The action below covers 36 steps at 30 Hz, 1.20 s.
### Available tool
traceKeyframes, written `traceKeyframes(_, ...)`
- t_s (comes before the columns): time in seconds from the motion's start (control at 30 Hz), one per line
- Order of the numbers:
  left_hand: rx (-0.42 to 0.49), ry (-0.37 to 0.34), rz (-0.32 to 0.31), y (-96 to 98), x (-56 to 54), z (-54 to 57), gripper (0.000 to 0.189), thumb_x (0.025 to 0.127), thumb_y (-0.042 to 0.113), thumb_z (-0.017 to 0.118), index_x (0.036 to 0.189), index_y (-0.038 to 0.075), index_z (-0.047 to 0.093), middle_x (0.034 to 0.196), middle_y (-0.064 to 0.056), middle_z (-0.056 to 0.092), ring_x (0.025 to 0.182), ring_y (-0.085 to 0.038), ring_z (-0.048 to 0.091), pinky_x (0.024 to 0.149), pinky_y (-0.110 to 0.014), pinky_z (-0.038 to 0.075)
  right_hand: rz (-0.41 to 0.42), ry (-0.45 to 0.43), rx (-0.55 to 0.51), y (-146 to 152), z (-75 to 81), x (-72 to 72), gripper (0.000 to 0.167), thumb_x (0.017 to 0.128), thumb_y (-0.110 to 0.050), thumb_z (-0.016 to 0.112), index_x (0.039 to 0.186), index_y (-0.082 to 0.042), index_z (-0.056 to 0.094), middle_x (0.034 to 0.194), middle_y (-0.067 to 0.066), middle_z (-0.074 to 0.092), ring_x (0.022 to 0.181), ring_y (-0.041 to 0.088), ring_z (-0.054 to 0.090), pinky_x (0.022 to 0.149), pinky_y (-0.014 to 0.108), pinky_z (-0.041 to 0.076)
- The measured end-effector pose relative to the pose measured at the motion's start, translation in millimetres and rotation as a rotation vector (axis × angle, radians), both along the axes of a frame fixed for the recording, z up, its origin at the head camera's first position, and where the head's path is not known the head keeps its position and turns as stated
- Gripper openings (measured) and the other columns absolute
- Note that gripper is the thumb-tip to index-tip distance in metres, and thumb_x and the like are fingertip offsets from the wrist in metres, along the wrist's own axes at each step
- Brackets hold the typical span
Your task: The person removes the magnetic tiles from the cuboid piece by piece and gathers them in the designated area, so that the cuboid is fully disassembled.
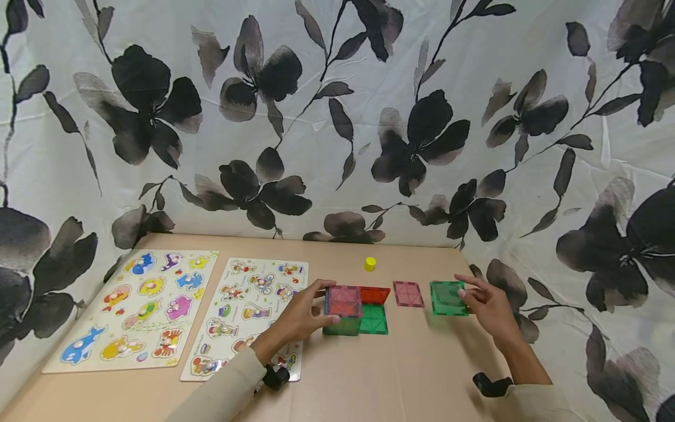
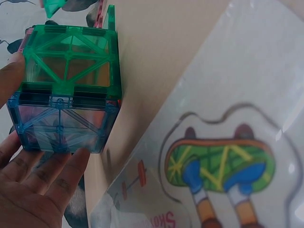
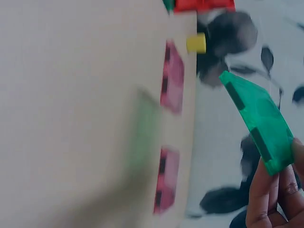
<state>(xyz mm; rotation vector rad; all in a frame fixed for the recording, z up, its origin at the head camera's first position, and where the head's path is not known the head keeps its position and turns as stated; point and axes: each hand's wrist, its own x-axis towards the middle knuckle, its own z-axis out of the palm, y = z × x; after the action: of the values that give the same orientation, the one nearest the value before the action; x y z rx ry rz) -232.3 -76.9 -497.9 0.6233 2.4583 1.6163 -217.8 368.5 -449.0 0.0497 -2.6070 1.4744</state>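
My left hand (image 1: 302,313) grips a small cube of see-through magnetic tiles (image 1: 344,302), thumb on one side and fingers on the other. Its top is pink; a green tile (image 2: 69,61) and a blue tile (image 2: 61,126) form two of its sides. Against the cube's right side, a green tile (image 1: 374,320) lies flat and a red tile (image 1: 374,295) stands behind it. My right hand (image 1: 489,302) pinches a green square tile (image 3: 260,121) by its edge, raised over the table. Below it lies a pink tile (image 3: 167,180); another pink tile (image 1: 408,294) lies between the hands.
Two picture puzzle boards, one with sea animals (image 1: 118,346) and one with small figures (image 1: 271,271), lie on the left of the table. A yellow cylinder (image 1: 370,264) stands near the back edge. A floral cloth (image 1: 337,152) hangs behind the table.
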Motion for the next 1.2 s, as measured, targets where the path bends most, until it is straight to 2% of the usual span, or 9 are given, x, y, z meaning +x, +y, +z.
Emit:
traceKeyframes(0.17, 0.005, 0.000, -0.003, -0.5, 0.2, -0.9, 0.078, 0.090, 0.023, 0.087, 0.157, 0.018, 0.046, 0.162, -0.007, 0.051, 0.151, -0.039, 0.049, 0.113, -0.055, 0.055, -0.102, -0.027, -0.007, 31, -2.8, -13.8, 0.048, 0.107, -0.019, 0.065, 0.153, -0.008, 0.056, 0.106, -0.013, 0.079, 0.086, 0.002, 0.071, 0.073, 0.025, 0.064)
traceKeyframes(0.27, 0.006, 0.001, -0.004, -0.6, 0.3, -1.9, 0.078, 0.090, 0.023, 0.087, 0.157, 0.019, 0.047, 0.163, -0.007, 0.051, 0.151, -0.039, 0.049, 0.112, -0.054, 0.055, -0.147, -0.047, -0.013, 47, -7.0, -21.1, 0.048, 0.107, -0.018, 0.065, 0.153, -0.007, 0.056, 0.106, -0.017, 0.077, 0.088, -0.001, 0.069, 0.073, 0.024, 0.064)
traceKeyframes(0.4, 0.002, 0.002, -0.005, -1.0, 0.7, -2.8, 0.077, 0.090, 0.025, 0.087, 0.156, 0.023, 0.047, 0.162, -0.006, 0.051, 0.151, -0.038, 0.049, 0.112, -0.053, 0.056, -0.212, -0.083, 0.035, 66, -14.2, -30.1, 0.049, 0.109, -0.021, 0.062, 0.155, -0.006, 0.054, 0.126, 0.006, 0.076, 0.092, -0.007, 0.064, 0.075, 0.022, 0.063)
traceKeyframes(0.5, -0.004, 0.003, -0.003, -1.5, 1.2, -2.8, 0.077, 0.091, 0.025, 0.087, 0.156, 0.024, 0.047, 0.162, -0.006, 0.051, 0.151, -0.038, 0.050, 0.112, -0.053, 0.055, -0.252, -0.121, 0.067, 78, -19.3, -37.6, 0.050, 0.111, -0.025, 0.058, 0.157, -0.007, 0.051, 0.147, 0.023, 0.062, 0.094, -0.011, 0.058, 0.076, 0.020, 0.062)
traceKeyframes(0.6, -0.013, 0.005, -0.001, -2.0, 1.6, -2.4, 0.077, 0.091, 0.024, 0.087, 0.156, 0.023, 0.047, 0.162, -0.006, 0.052, 0.151, -0.038, 0.050, 0.113, -0.054, 0.055, -0.281, -0.144, 0.100, 88, -23.8, -45.1, 0.050, 0.111, -0.029, 0.058, 0.157, -0.008, 0.052, 0.150, 0.024, 0.058, 0.091, -0.011, 0.055, 0.073, 0.019, 0.058)
traceKeyframes(0.7, -0.017, 0.008, -0.002, -2.0, 1.6, -2.1, 0.077, 0.091, 0.024, 0.087, 0.156, 0.022, 0.047, 0.162, -0.007, 0.052, 0.151, -0.038, 0.050, 0.113, -0.055, 0.054, -0.309, -0.157, 0.135, 96, -29.3, -52.3, 0.049, 0.111, -0.028, 0.058, 0.155, -0.008, 0.055, 0.142, 0.022, 0.063, 0.091, -0.003, 0.057, 0.069, 0.019, 0.054)
traceKeyframes(0.8, -0.014, 0.004, -0.005, -1.7, 1.7, -2.1, 0.077, 0.091, 0.023, 0.087, 0.156, 0.022, 0.047, 0.162, -0.007, 0.051, 0.151, -0.038, 0.049, 0.114, -0.055, 0.054, -0.319, -0.189, 0.149, 103, -35.7, -58.9, 0.048, 0.111, -0.026, 0.057, 0.156, -0.008, 0.053, 0.146, 0.024, 0.060, 0.109, 0.015, 0.061, 0.070, 0.016, 0.050)
traceKeyframes(0.93, -0.009, 0.006, -0.009, -1.0, 1.4, -2.3, 0.077, 0.091, 0.022, 0.087, 0.156, 0.021, 0.047, 0.162, -0.007, 0.051, 0.151, -0.038, 0.049, 0.115, -0.056, 0.053, -0.307, -0.230, 0.139, 108, -42.9, -66.0, 0.049, 0.112, -0.023, 0.054, 0.158, -0.006, 0.049, 0.159, 0.029, 0.047, 0.136, 0.038, 0.050, 0.074, 0.012, 0.044)
traceKeyframes(1.2, -0.014, 0.021, -0.001, 0.0, 1.8, -1.4, 0.077, 0.091, 0.024, 0.087, 0.156, 0.020, 0.047, 0.162, -0.007, 0.052, 0.150, -0.038, 0.050, 0.116, -0.058, 0.052, -0.305, -0.181, 0.208, 108, -51.0, -73.5, 0.043, 0.110, -0.016, 0.055, 0.149, 0.000, 0.058, 0.141, 0.035, 0.058, 0.122, 0.043, 0.059, 0.071, 0.015, 0.047)
